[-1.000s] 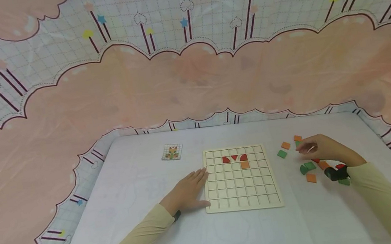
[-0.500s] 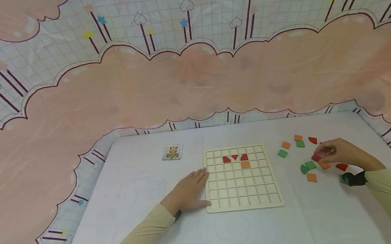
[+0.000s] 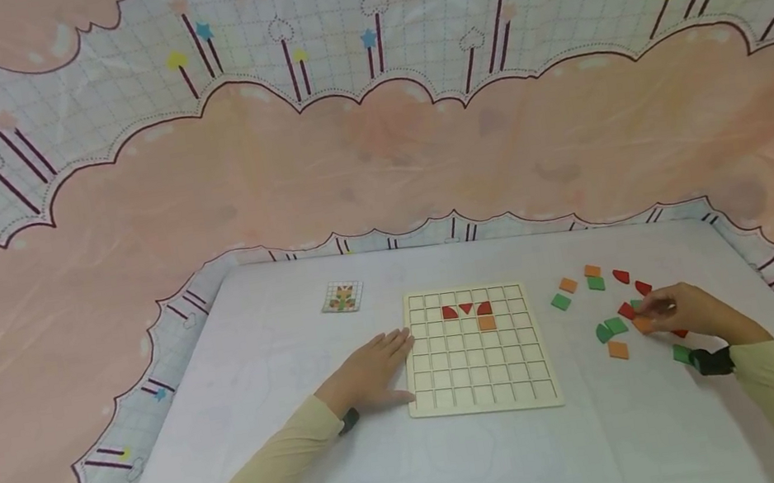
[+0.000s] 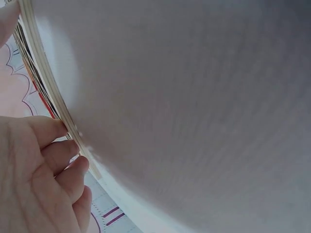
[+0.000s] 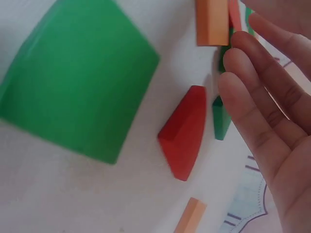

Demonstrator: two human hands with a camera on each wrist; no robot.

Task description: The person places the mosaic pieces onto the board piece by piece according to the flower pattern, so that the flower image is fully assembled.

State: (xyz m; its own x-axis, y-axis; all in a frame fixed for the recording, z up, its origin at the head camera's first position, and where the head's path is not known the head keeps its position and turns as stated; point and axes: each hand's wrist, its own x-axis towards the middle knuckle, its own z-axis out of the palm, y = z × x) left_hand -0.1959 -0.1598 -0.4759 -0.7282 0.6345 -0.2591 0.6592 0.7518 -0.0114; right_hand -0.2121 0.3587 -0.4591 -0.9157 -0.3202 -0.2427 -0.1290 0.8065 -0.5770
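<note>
My left hand [image 3: 369, 373] rests against the left edge of a pale wooden grid board [image 3: 487, 408], fingertips at its upper side and thumb lower down. The left wrist view shows the fingers touching the edge of the board [image 4: 51, 80]. On the board sit several red tiles in one row, including a triangle [image 3: 467, 309], and an orange square tile [image 3: 487, 323]. My right hand [image 3: 690, 311] is over the scattered tiles, its fingertips at an orange tile [image 3: 642, 324] beside a red tile [image 3: 626, 311]. In the right wrist view the fingers [image 5: 265, 116] are extended; no tile is seen gripped.
A small pattern card [image 3: 343, 297] lies beyond the left hand. Several loose green, orange and red tiles spread right of the board, such as a green square tile [image 3: 560, 302]. Close to the right wrist lies another green tile [image 5: 80, 82]. A patterned curtain [image 3: 374, 152] hangs behind the table.
My right hand has shifted right and toward me over the tiles, uncovering red tiles at the back. It has moved from the red tile to the orange one. The left hand stays put.
</note>
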